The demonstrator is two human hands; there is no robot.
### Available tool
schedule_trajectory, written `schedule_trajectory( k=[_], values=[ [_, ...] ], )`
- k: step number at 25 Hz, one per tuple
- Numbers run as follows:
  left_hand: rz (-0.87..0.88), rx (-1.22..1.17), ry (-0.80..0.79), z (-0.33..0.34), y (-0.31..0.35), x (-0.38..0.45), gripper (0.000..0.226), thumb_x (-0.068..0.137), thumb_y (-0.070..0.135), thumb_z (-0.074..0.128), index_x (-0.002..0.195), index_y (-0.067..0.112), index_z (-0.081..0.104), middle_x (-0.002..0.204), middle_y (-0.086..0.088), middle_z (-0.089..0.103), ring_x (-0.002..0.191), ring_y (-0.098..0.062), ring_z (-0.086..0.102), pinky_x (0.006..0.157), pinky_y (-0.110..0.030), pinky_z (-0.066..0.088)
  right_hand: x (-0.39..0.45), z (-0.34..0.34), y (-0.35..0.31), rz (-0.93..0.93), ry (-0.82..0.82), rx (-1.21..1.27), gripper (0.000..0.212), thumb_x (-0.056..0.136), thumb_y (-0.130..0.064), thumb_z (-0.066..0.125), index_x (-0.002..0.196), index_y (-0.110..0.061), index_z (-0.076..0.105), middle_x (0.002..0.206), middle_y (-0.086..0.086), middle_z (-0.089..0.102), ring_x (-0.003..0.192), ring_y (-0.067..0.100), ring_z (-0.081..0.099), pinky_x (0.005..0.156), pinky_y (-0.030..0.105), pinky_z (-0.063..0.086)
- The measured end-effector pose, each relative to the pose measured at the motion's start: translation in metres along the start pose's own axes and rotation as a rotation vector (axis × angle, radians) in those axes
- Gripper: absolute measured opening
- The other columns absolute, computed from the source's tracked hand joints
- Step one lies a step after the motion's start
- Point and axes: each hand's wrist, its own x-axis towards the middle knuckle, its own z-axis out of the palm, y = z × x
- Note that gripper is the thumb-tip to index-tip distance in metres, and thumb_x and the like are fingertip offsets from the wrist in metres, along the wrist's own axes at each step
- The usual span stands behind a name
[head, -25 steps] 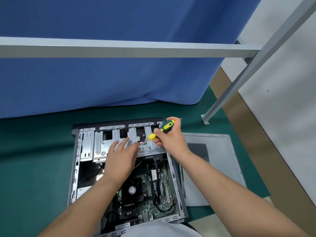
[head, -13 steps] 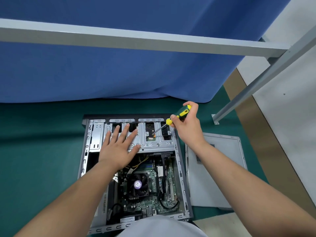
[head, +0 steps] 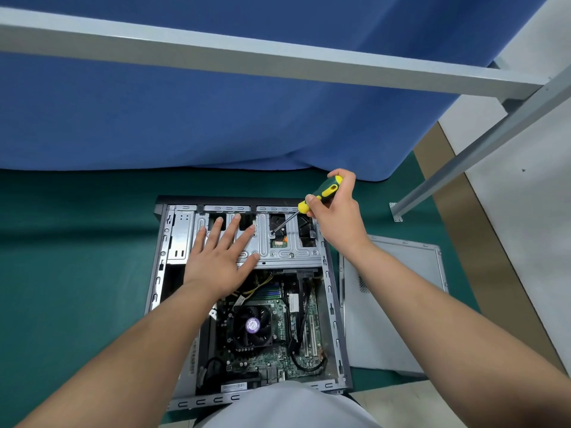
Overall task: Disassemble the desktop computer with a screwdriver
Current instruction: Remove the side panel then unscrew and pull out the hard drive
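An open desktop computer case (head: 332,304) lies on its side on the green mat. Its motherboard with a black CPU fan (head: 251,327) shows in the near half. A silver drive cage (head: 287,248) spans the far half. My left hand (head: 221,251) lies flat on the cage with fingers spread. My right hand (head: 335,211) grips a yellow and green screwdriver (head: 321,193). The shaft slants down to the left, and its tip sits on a screw (head: 272,233) on the cage.
The removed grey side panel (head: 398,304) lies flat just right of the case. A blue curtain (head: 216,118) hangs behind. A grey metal frame bar (head: 247,54) crosses overhead, with a slanted leg (head: 463,165) bolted down at the right.
My left hand has flattened and spread on the drive cage. My right hand has shifted right with the screwdriver, whose tip now rests on a cage screw. The view has moved closer.
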Motion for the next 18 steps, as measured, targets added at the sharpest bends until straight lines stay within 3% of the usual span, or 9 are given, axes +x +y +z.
schedule_trajectory(
  k=[6,12,15,18],
  values=[
    [-0.003,-0.002,0.003,0.000,0.000,0.000,0.068,0.088,0.082,-0.011,0.148,0.058,-0.028,0.162,0.017,-0.033,0.151,-0.015,-0.031,0.120,-0.045,-0.025,-0.003,0.001,-0.004,-0.038,-0.009,-0.071,0.042,0.099,-0.026,0.063,0.122,-0.035,0.029,0.086,0.010,0.070,0.078,0.025,0.072,0.072,0.042,0.057],
    [0.000,0.001,0.006,0.000,0.000,0.001,0.068,0.087,0.082,-0.012,0.148,0.057,-0.028,0.162,0.016,-0.033,0.153,-0.017,-0.029,0.121,-0.047,-0.022,-0.005,0.001,-0.011,-0.111,-0.021,-0.157,0.043,0.098,-0.027,0.064,0.124,-0.034,0.030,0.082,0.004,0.067,0.073,0.019,0.066,0.068,0.040,0.055],
    [0.006,-0.003,0.013,0.000,0.000,0.001,0.068,0.088,0.081,-0.011,0.149,0.056,-0.027,0.163,0.016,-0.032,0.154,-0.018,-0.027,0.121,-0.047,-0.022,-0.007,0.002,-0.019,-0.237,-0.079,-0.245,0.043,0.095,-0.028,0.069,0.122,-0.031,0.035,0.077,-0.004,0.064,0.070,0.016,0.062,0.066,0.035,0.051],
    [0.012,-0.017,0.028,0.000,0.000,0.000,0.069,0.089,0.082,-0.009,0.152,0.056,-0.022,0.164,0.016,-0.029,0.155,-0.018,-0.024,0.121,-0.046,-0.022,-0.006,0.003,-0.036,-0.381,-0.183,-0.411,0.039,0.092,-0.031,0.071,0.117,-0.029,0.041,0.072,-0.005,0.063,0.067,0.022,0.060,0.068,0.038,0.053]
  ],
)
